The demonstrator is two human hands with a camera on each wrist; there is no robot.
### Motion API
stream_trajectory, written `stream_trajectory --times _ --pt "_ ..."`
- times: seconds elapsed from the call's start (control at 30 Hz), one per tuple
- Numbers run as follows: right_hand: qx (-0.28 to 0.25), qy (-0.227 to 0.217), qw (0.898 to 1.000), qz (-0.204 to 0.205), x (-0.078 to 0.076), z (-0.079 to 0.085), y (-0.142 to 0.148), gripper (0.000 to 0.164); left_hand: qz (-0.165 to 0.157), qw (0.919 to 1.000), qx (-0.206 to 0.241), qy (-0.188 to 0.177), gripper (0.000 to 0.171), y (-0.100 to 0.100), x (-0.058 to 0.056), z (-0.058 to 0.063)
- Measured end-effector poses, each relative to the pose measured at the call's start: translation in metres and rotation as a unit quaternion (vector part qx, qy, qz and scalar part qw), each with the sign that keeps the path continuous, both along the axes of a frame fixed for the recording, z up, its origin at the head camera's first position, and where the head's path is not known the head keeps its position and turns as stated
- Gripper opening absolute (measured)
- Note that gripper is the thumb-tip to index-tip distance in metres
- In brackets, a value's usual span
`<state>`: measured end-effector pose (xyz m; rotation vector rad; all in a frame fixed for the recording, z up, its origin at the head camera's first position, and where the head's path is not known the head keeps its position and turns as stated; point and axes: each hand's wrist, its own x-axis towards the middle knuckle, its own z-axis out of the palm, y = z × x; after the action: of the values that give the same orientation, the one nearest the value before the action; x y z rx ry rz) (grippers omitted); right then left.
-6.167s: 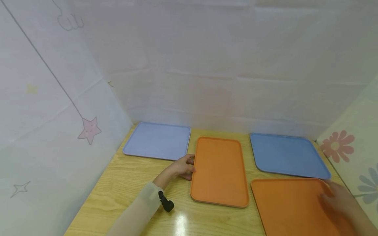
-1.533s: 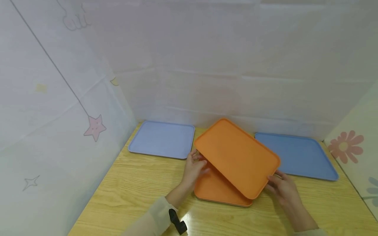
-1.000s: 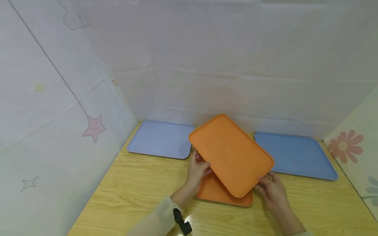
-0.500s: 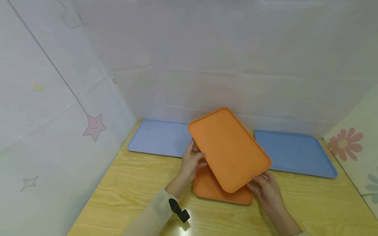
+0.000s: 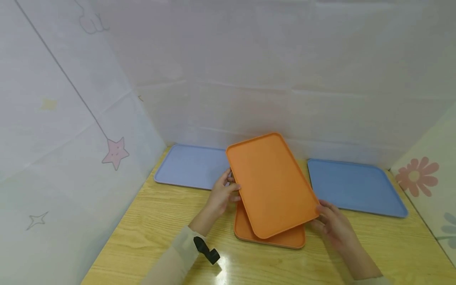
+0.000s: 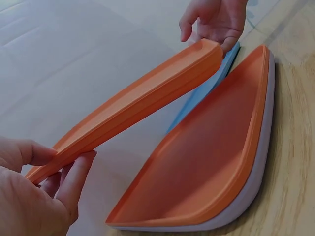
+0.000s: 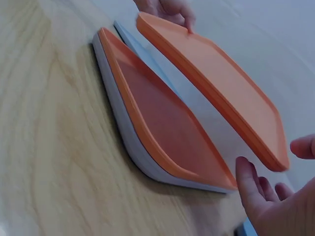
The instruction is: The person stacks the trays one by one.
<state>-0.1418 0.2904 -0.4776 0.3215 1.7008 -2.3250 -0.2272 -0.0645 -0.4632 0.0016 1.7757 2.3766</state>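
In the head view, my left hand grips the left long edge of an orange rectangular tray, thumb above and fingers beneath. The tray is tilted, turned askew and raised over a second orange tray. My right hand is at the near right corner. In the right wrist view, its thumb and fingers are spread around that corner, with gaps to the tray. The lower orange tray sits on a pale tray, mostly hidden under it.
A lavender tray lies at the back left of the wooden table, partly covered by the raised tray. At the back right lies a blue tray. Pale cloth walls enclose the back and sides.
An orange tray that lay at the right front is now held over the middle one. Lately it has turned clockwise toward alignment with it, and my right hand has shifted to its corner.
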Motion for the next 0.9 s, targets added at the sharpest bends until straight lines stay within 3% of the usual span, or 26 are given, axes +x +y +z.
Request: stream_trajectory --times 0.13,0.27,0.43,0.63,0.9 --pt "0.045 0.024 0.996 0.08 -0.01 0.0 0.014 0.064 -0.033 0.9994 0.004 0.002 0.081 -0.007 -0.001 0.002" --pt "0.091 0.037 0.98 0.173 -0.021 0.003 0.027 0.069 -0.064 0.9979 -0.009 0.005 0.08 -0.012 0.001 0.006" --pt "0.115 0.061 0.963 0.237 -0.032 0.012 0.034 0.068 -0.084 0.9958 -0.033 0.01 0.079 -0.015 0.0 0.005" --pt "0.116 0.095 0.954 0.258 -0.044 0.017 0.034 0.065 -0.101 0.9931 -0.058 0.012 0.078 -0.019 -0.004 0.003" --pt "0.144 0.082 0.955 0.245 -0.051 0.022 0.023 0.068 -0.138 0.9877 -0.073 0.007 0.081 -0.021 -0.004 0.0"
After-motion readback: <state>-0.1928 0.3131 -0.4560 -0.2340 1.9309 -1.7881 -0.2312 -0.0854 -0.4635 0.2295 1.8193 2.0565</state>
